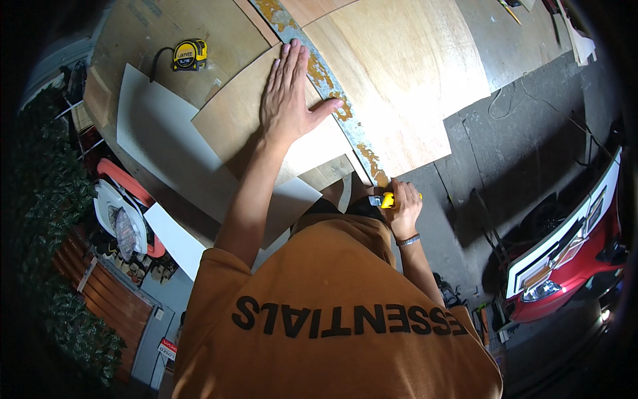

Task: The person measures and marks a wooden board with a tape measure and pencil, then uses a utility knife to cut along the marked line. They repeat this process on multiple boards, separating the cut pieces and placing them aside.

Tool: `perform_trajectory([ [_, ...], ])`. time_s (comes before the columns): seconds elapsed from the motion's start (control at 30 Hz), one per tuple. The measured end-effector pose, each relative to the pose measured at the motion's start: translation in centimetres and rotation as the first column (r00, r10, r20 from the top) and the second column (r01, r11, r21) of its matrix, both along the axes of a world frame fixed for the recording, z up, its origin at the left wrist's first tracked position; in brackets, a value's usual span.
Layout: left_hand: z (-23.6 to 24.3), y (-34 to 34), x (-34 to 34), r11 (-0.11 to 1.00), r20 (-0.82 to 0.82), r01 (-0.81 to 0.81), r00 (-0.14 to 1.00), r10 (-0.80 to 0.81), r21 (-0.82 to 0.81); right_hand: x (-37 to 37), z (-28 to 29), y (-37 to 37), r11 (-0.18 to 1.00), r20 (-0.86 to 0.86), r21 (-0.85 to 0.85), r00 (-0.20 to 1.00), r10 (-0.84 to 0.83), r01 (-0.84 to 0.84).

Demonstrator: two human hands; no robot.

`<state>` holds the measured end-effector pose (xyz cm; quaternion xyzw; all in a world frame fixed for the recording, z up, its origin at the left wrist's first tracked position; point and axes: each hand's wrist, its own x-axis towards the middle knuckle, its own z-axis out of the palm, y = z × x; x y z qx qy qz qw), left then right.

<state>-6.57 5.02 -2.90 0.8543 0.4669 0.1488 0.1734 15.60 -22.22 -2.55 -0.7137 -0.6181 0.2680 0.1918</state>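
My left hand (287, 100) lies flat, fingers stretched out and thumb spread, on a piece of plywood (226, 116). Its thumb and fingertips reach onto a long metal straightedge (355, 126), grey with worn orange-brown patches. To the right of this bar, and partly beneath it, spreads a larger light plywood sheet (399, 66). At the bar's near end my right hand (407, 207) is closed around a yellow utility knife (388, 199), whose metallic front end points left. Whether the blade touches the wood cannot be made out.
A yellow and black tape measure (191, 54) rests on the worktable (133, 40) at far left. White board (156, 126) sticks out past the table's left edge. A pencil (510, 12) lies far right. Beyond the grey floor stands a red car (565, 282) with panels leaning before it.
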Motion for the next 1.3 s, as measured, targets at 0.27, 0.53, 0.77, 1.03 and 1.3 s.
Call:
perform_trajectory([
  [0.27,0.2,-0.1,0.1,1.000,-0.016,-0.004,1.000,0.003,-0.009,0.0,0.3,0.2,1.000,-0.002,-0.007,1.000,-0.004,0.004],
  [0.53,0.0,0.0,0.0,1.000,-0.013,0.005,1.000,-0.005,0.002,0.0,0.0,-0.1,1.000,-0.009,-0.005,1.000,0.005,-0.006],
  [0.77,-0.2,0.0,0.0,1.000,0.012,-0.002,1.000,0.002,-0.012,0.2,1.2,0.6,0.992,-0.025,-0.121,0.999,0.024,-0.027],
  [1.03,0.7,-1.8,0.7,0.983,0.005,-0.112,0.993,0.114,-0.148,3.8,6.7,5.8,0.960,-0.398,-0.250,0.890,-0.221,0.127],
  [1.3,3.0,-2.9,2.2,0.951,-0.171,-0.183,0.975,0.143,-0.249,0.8,9.7,15.6,0.994,-0.618,-0.112,0.782,-0.080,0.013],
])
